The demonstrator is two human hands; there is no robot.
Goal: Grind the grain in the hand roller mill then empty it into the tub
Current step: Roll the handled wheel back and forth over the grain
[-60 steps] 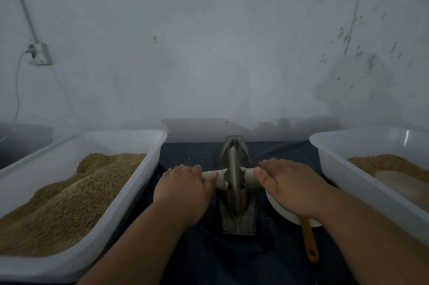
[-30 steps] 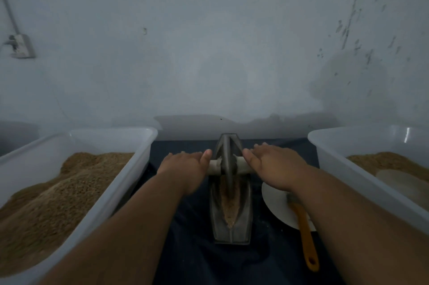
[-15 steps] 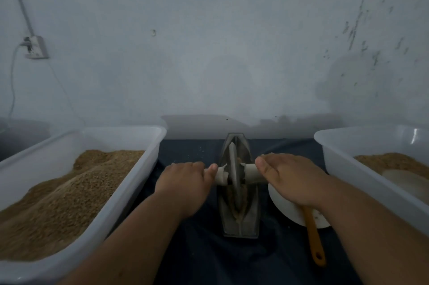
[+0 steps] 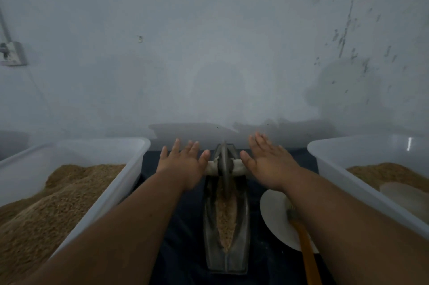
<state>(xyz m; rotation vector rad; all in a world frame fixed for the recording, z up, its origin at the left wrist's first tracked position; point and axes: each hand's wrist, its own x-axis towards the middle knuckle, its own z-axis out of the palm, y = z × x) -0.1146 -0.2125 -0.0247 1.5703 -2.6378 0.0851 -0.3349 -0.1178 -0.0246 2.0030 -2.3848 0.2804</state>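
Note:
The hand roller mill is a grey boat-shaped metal trough (image 4: 226,259) lying lengthwise on a dark cloth, with a metal wheel (image 4: 224,164) on a pale axle standing at its far end. Brown grain (image 4: 224,215) lies along the groove. My left hand (image 4: 183,166) presses the axle's left end with straight, spread fingers. My right hand (image 4: 267,164) presses the right end the same way. A white tub (image 4: 130,182) heaped with grain stands on the left. A second white tub (image 4: 334,178) with grain stands on the right.
A white plate (image 4: 276,219) with an orange-handled tool (image 4: 306,252) lies right of the trough, partly under my right forearm. A grey wall rises close behind. A wall socket (image 4: 12,53) hangs at far left.
Both hands rolled the wheel from the trough's middle to its far end, and the fingers went from lying curled over the axle to straight and spread. More grain shows in the groove.

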